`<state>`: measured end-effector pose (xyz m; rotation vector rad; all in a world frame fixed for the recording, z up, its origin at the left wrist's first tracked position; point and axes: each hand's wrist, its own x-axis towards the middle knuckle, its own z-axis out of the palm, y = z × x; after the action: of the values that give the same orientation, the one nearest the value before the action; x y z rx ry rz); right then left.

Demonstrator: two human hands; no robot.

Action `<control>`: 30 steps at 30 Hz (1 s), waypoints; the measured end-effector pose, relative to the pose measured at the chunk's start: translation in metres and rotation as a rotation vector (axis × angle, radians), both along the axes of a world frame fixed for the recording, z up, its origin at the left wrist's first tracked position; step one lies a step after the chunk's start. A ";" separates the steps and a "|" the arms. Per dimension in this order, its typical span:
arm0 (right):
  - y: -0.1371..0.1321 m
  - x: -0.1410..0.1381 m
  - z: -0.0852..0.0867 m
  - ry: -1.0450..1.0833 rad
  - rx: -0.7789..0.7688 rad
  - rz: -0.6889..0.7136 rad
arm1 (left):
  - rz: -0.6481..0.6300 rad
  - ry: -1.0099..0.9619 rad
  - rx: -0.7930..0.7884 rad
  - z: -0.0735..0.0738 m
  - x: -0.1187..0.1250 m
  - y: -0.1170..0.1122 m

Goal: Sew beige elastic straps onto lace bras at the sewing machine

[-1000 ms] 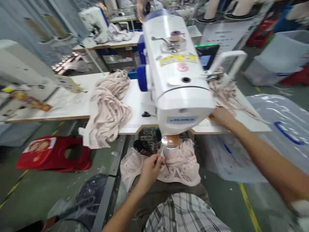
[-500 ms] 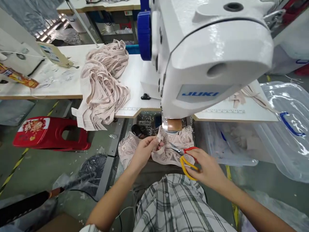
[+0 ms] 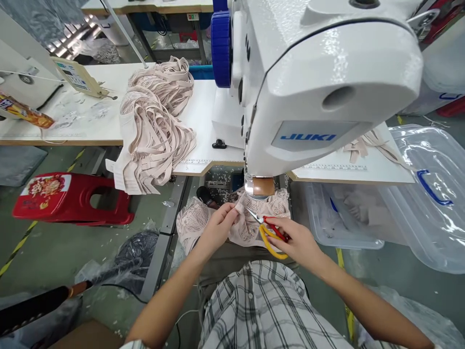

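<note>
My left hand (image 3: 219, 228) pinches an edge of a pale pink lace garment (image 3: 247, 230), which lies across my lap under the sewing machine (image 3: 327, 97). In my right hand (image 3: 300, 245) is a pair of scissors (image 3: 267, 230) with one red and one yellow handle. Their blades point up and left, close to the fabric by my left fingertips, and look nearly closed. I cannot tell whether the tips touch the cloth. More of the lace bunches below the machine's needle area and to the left of my left hand.
A heap of pale pink straps and lace (image 3: 156, 131) hangs over the table edge at left. A red stool (image 3: 72, 198) stands on the floor. Clear plastic bins (image 3: 428, 194) are at the right. Pink fabric scraps (image 3: 356, 148) lie on the table's right part.
The scissors have moved left and up toward my left fingertips, and their handles have drawn closer together. My left hand keeps its pinch in about the same place.
</note>
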<state>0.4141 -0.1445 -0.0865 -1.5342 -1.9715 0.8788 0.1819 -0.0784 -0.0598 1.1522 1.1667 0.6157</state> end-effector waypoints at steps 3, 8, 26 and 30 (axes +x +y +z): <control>-0.007 0.005 -0.002 0.041 0.028 -0.053 | 0.011 -0.029 -0.007 0.000 -0.004 0.003; -0.004 -0.008 -0.005 0.067 0.071 -0.009 | -0.006 -0.031 -0.035 0.005 -0.005 0.007; 0.006 -0.003 0.004 0.054 -0.083 -0.019 | -0.054 0.052 0.037 0.000 -0.004 0.011; -0.004 0.010 0.004 0.020 -0.109 -0.100 | 0.012 0.027 0.051 0.002 -0.004 0.012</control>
<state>0.4243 -0.1489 -0.0829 -1.6630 -1.8427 0.9692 0.1778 -0.0659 -0.0583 1.2007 1.1881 0.6438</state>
